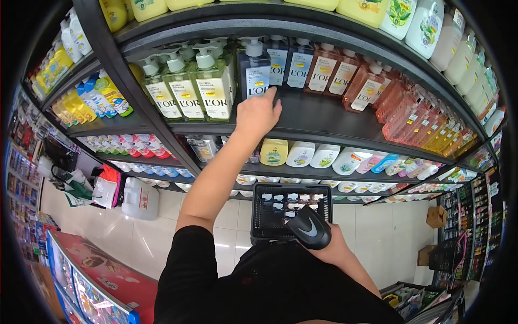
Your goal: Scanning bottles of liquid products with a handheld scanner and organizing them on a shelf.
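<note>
My left hand (259,112) reaches onto a dark shelf at the front of a blue pump bottle (255,67). Its index finger and thumb are apart, and the fingertips overlap the lower part of the bottle's label; I cannot tell whether they touch it. Green pump bottles (210,87) stand just left of that bottle, with more blue bottles (300,62) to its right. Down by my body, my right hand (330,245) grips a black handheld barcode scanner (309,229). The scanner covers part of a black plastic basket (258,210) holding several labelled items.
Pink bottles (366,87) fill the shelf's right side. White and yellow bottles (301,154) line the shelf below. On the tiled floor (226,214) stand a white jerrycan (139,198) at left and cardboard boxes (436,216) at right. A red-topped freezer cabinet (109,271) sits at lower left.
</note>
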The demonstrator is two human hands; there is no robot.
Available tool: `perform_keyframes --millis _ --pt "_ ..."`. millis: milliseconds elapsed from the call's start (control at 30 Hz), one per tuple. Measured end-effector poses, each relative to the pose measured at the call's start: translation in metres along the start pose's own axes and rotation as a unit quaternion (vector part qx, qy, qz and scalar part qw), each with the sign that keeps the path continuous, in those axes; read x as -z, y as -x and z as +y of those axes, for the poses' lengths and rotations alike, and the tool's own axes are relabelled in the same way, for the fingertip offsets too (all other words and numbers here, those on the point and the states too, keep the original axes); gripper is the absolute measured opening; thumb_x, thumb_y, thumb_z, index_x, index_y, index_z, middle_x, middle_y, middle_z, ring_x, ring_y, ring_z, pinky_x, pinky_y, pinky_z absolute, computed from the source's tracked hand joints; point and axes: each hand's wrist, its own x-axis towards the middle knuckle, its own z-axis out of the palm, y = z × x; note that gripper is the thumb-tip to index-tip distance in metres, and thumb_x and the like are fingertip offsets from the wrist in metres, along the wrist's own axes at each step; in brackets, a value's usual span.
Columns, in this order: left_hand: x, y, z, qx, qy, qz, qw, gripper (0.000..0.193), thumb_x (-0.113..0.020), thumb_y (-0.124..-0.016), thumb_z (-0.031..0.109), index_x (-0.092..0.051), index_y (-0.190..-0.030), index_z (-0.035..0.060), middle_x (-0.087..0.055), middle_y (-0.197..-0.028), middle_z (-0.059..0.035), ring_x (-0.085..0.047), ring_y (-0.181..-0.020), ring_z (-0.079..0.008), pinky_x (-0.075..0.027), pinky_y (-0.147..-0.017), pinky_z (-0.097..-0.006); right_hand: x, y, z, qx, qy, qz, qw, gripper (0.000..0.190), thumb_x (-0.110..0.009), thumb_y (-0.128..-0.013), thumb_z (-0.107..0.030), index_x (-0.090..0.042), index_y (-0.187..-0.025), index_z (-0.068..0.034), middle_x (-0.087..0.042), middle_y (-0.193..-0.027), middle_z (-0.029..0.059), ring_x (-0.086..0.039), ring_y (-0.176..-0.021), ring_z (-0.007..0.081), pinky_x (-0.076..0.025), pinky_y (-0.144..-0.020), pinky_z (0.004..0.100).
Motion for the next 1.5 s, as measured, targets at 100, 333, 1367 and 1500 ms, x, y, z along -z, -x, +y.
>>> perform_keyframes --millis 100,333,1367,1500 --pt "0.009 0.009 -0.003 0.010 -0.008 -0.005 1.000 0.035 -0.069 -0.095 0.030 -0.070 -0.125 0.0113 -0.074 -0.074 -0.0178 -0.075 -0.070 -0.0375 -0.061 -0.067 -0.0489 -0.003 0.000 0.005 -0.022 -0.007 -0.012 1.000 0.058 -0.087 -0.072 -0.010 -0.069 -0.126 0.000 -0.078 -0.107 0.0168 -0.078 -0.099 0.0309 -0.058 -0.091 0.0361" --pt "0.000 0.014 -0.014 0.035 0.067 0.047 0.996 0.030 -0.071 -0.093 0.030 -0.074 -0.118 0.0119 -0.072 -0.068 -0.0129 -0.073 -0.064 -0.0355 -0.060 -0.064 -0.0467 -0.011 -0.003 0.004 -0.035 -0.019 -0.014 0.999 0.059 -0.087 -0.072 -0.010 -0.068 -0.127 0.000 -0.078 -0.109 0.0167 -0.078 -0.101 0.0304 -0.058 -0.092 0.0361" --pt "-0.004 0.011 -0.008 0.048 0.081 0.040 0.995 0.063 -0.071 -0.093 0.022 -0.057 -0.151 0.0034 -0.077 -0.075 -0.0083 -0.073 -0.062 -0.0333 -0.061 -0.064 -0.0445 -0.001 0.004 0.013 -0.050 -0.063 0.001 0.997 0.062 -0.087 -0.075 -0.013 -0.067 -0.133 0.000 -0.078 -0.113 0.0186 -0.077 -0.106 0.0312 -0.058 -0.093 0.0372" --pt "-0.005 0.010 -0.004 0.052 0.088 0.037 0.994 0.062 -0.070 -0.094 0.021 -0.056 -0.151 0.0032 -0.077 -0.076 -0.0093 -0.074 -0.063 -0.0349 -0.061 -0.065 -0.0459 0.002 0.008 0.016 -0.053 -0.054 -0.005 0.997 0.064 -0.087 -0.075 -0.013 -0.066 -0.134 0.000 -0.078 -0.114 0.0179 -0.077 -0.106 0.0308 -0.058 -0.094 0.0375"
